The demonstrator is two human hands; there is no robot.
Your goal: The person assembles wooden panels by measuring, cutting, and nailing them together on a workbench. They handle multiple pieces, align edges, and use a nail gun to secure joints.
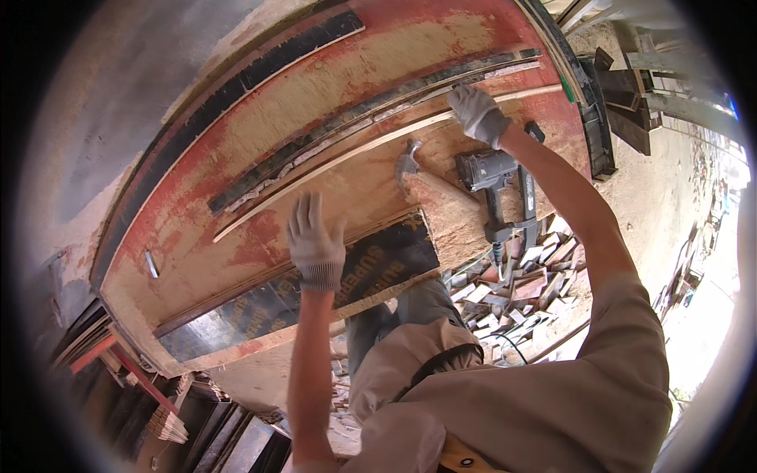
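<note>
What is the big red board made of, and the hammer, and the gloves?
The big red board looks like plywood with worn red coating; bare tan wood shows through. The hammer seems to have a grey metal head and a pale wooden handle. The gloves on the left hand and right hand look like knitted grey-white fabric.

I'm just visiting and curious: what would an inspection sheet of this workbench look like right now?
Surface: worn red-coated plywood board, bare wood showing through, used as a bench.
Job's things: thin pale wood strip lying along the board; dark strips beside it.
Clutter: claw hammer and black nail gun resting on the board; a small metal piece near the left end.
Hands: left hand, gloved, flat on the board; right hand, gloved, pressing the pale strip's far end.
Cables: a hose or cord running down from the nail gun.
Surroundings: wood offcuts piled on the ground; stacked timber behind.
</note>
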